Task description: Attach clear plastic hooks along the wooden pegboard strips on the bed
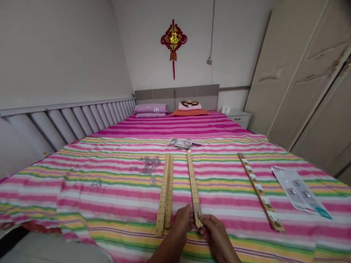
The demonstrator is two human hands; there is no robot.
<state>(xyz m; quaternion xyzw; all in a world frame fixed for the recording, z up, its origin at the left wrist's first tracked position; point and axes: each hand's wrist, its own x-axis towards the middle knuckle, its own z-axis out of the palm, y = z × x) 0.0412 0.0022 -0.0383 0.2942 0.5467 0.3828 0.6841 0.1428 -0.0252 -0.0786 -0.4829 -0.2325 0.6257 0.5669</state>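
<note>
A light wooden strip [193, 182] with rows of small holes points away from me on the striped bedspread. At its near end my right hand [214, 227] is closed, thumb and fingers pinching the right edge. My left hand [183, 221] curls against the left edge of the same end, its fingertips partly hidden. Just left of that hand lie two more wooden strips, a longer holed one [162, 197] and a narrower one [169, 193] touching side by side. A small dark mark shows on the near end of the gripped strip.
To the right lie a wooden strip with several white hooks [258, 187] and a blister pack [301, 191]. Clear plastic bits [149, 164] are left of centre, with a plastic bag [179, 144] beyond. A metal rail [82, 117] borders the bed; pillows [150, 109] rest by the headboard.
</note>
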